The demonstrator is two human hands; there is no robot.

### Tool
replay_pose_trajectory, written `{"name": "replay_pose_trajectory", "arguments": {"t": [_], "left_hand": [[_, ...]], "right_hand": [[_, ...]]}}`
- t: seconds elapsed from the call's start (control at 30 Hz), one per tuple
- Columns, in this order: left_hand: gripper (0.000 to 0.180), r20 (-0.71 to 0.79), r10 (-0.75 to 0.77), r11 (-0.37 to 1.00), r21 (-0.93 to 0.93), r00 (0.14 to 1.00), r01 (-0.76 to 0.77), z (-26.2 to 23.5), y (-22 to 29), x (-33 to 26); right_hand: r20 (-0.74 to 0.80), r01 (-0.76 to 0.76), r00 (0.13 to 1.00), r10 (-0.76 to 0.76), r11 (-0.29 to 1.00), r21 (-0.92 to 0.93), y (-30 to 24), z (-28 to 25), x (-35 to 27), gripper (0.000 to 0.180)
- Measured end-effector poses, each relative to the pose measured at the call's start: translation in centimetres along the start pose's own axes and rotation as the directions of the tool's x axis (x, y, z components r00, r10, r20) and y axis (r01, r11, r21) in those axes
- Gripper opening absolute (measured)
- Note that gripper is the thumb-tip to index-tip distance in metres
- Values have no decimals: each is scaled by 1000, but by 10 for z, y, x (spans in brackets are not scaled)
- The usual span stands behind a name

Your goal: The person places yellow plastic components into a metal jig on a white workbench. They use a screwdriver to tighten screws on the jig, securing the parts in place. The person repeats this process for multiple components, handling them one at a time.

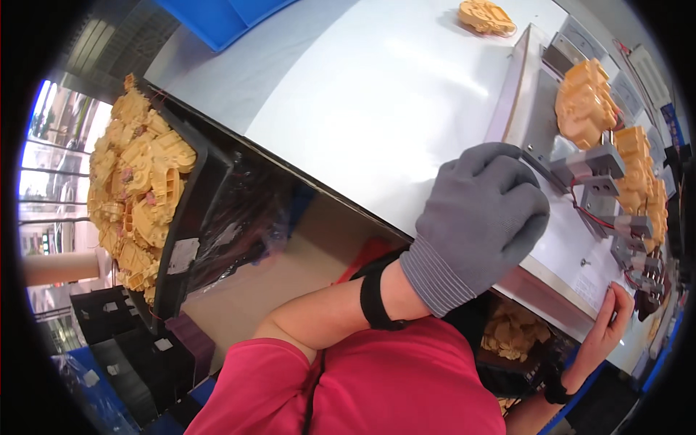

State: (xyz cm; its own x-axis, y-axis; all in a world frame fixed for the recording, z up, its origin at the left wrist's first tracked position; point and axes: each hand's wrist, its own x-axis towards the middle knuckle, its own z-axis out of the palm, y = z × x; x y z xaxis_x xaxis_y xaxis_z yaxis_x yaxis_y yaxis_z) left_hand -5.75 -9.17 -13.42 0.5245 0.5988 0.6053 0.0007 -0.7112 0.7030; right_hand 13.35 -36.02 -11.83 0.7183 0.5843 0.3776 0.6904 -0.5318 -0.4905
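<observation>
My left hand (482, 210), in a grey knit glove, hovers over or rests at the near left edge of a raised white fixture base (554, 254). Its fingers are curled under, and whatever they hold, if anything, is hidden. Bare, my right hand (609, 326) lies on the base's near right edge with its fingers stretched out. Beyond the left hand, a yellow moulded plastic housing (583, 105) sits at the fixture. Another yellow housing (633, 170) stands to its right, behind grey clamp blocks (594, 165) with red wires.
A separate yellow housing (486, 17) lies on the white table (341, 109) at the back. A blue bin (225, 18) stands at the far left. Left of the table, a black crate (185, 217) is heaped with yellow parts (141, 188). More yellow pieces (515, 330) are under the table.
</observation>
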Motion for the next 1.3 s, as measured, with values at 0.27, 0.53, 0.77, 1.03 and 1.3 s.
{"name": "replay_pose_trajectory", "arguments": {"t": [0.27,0.53,0.77,1.03,1.3], "left_hand": [[13,5,-29,1000,7,1000,29,4,2,2],[14,23,1,999,42,1000,-2,4,0,2],[13,24,11,1000,25,1000,-12,4,-2,3],[13,-2,18,1000,25,1000,-18,5,-1,2],[17,33,-39,999,-2,999,39,-2,1,-1]], "right_hand": [[-3,-16,1000,16,1000,-19,6,1,1,15],[-4,17,1000,-17,999,-36,6,1,1,14],[-1,4,1000,-4,999,-37,5,0,1,14],[-9,1,1000,-1,1000,-29,4,1,1,14],[-5,-2,1000,2,1000,-12,1,6,0,12]]}}
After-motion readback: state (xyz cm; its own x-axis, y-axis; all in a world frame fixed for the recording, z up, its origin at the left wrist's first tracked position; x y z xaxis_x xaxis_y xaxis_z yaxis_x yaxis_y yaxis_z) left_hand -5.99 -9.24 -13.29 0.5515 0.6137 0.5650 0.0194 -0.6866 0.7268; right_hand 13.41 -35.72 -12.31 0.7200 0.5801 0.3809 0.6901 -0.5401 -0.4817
